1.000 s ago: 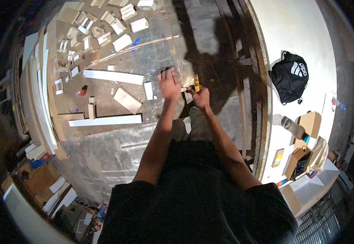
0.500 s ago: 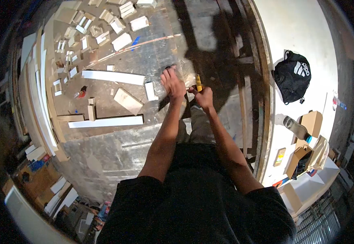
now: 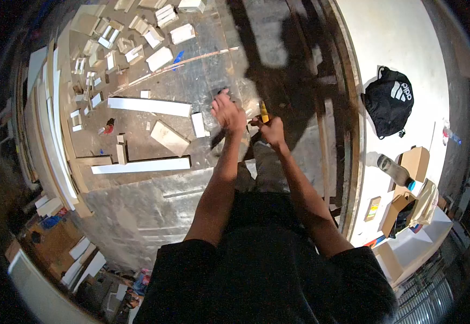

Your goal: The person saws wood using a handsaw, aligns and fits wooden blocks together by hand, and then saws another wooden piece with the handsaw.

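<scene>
My right hand [image 3: 272,132] is closed around a slim yellow tool [image 3: 264,113], which points away from me; its exact kind is too small to tell. Just to its left, my left hand [image 3: 228,113] has its fingers curled. Something small and dark shows at those fingertips, but I cannot make it out. A short white-faced block [image 3: 199,125] lies on the work surface beside my left hand. Further left are a pale wooden block [image 3: 170,137] and a long white-faced strip [image 3: 149,106].
Many small wooden assemblies [image 3: 111,33] cover the far left. Another long white strip [image 3: 141,166] lies nearer me. On the white table at right are a black drawstring bag [image 3: 389,101], a bottle [image 3: 393,169] and an open cardboard box [image 3: 397,216]. Long boards [image 3: 56,124] line the left edge.
My left hand has shifted very slightly to the left, its fingers still curled. The right hand keeps the yellow tool in nearly the same spot.
</scene>
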The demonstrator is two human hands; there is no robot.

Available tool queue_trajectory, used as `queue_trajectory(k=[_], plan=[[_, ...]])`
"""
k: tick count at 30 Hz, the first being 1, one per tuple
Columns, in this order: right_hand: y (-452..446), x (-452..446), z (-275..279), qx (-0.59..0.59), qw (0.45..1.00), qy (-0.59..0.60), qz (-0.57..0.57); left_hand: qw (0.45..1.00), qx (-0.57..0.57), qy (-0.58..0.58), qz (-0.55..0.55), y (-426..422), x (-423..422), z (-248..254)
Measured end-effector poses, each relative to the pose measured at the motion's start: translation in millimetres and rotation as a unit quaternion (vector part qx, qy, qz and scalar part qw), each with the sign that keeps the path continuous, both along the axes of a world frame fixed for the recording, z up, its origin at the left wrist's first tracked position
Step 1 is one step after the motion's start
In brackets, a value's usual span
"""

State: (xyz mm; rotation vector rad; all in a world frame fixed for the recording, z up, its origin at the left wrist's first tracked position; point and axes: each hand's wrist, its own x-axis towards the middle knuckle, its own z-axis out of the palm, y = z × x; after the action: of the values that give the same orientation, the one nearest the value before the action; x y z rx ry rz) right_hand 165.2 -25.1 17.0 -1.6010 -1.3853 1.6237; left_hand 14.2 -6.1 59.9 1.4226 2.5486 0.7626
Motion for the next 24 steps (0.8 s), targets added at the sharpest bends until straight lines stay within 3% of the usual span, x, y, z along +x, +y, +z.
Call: queue_trajectory(k=[5,9,13,14,15,19,22,24], plan=[[3,-2,21,-0.011,0.999,-0.043,0.027,0.999,-0.033,0.018,-0.016,-5,-3,-1],[2,2,-4,0.005,0.999,-0.037,0.02,1.0,-0.024,-0.002,0.001,-6,-4,-3],[-5,22,1,0.085,0.982,-0.147,-0.079,1.0,-0.001,0.029,0.01,-9,-3,-6],[-9,34,9,0.102,0.981,-0.153,-0.057,1.0,-0.003,0.03,0.01,-9,-4,-5],[-10,41,37,0.118,0.98,-0.159,-0.035,0.999,-0.004,0.042,0.021,-7,-3,-3],[-24,37,172,-0.012,0.992,-0.016,-0.123,0.997,-0.012,0.061,0.044,-5,-5,-10],[-55,37,218,-0.063,0.977,0.041,-0.199,0.988,0.012,0.151,0.041,-2,-7,-19],[-72,20,232,-0.096,0.963,0.059,-0.244,0.991,-0.01,0.125,0.043,-5,-6,-11]])
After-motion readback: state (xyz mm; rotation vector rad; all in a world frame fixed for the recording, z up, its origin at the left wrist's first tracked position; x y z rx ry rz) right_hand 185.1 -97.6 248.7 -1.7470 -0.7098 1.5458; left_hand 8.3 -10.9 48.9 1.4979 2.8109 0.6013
